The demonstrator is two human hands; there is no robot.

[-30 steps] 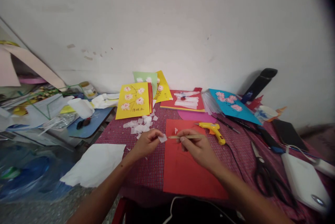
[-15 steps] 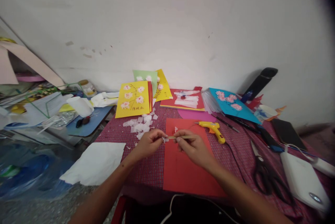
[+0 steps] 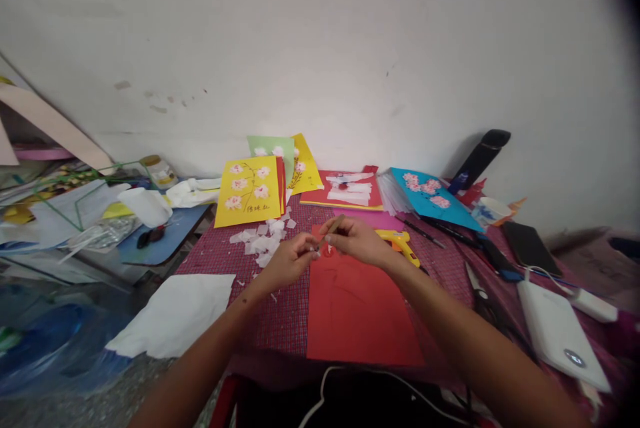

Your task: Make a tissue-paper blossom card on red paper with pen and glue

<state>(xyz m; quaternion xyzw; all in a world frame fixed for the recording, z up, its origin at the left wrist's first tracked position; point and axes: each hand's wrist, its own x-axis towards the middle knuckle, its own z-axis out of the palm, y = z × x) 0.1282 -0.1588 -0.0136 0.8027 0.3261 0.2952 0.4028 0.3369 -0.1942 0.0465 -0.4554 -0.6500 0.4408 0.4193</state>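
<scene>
My left hand [image 3: 291, 260] is closed in a pinch on a small scrap of white tissue paper [image 3: 317, 253], mostly hidden by the fingertips. My right hand [image 3: 357, 241] grips a thin wooden stick [image 3: 337, 223], tilted, with its lower end at the left fingertips. Both hands are over the upper left part of a red sheet of card [image 3: 363, 321]. Faint drawn lines and a small pale petal-like bit show on the card. Beside my left hand lies a loose heap of white paper squares [image 3: 263, 241].
A yellow glue gun [image 3: 407, 248] lies behind my right forearm. Scissors [image 3: 480, 295], a white power bank [image 3: 555, 331] and a blue flower card [image 3: 433, 198] are on the right. Yellow flower cards [image 3: 247, 191] lean at the back. White paper [image 3: 175, 311] hangs over the left edge.
The stick has gone from nearly level to a steep tilt as my right hand turned and rose. My left hand has moved slightly up. The view has shifted a little to the right.
</scene>
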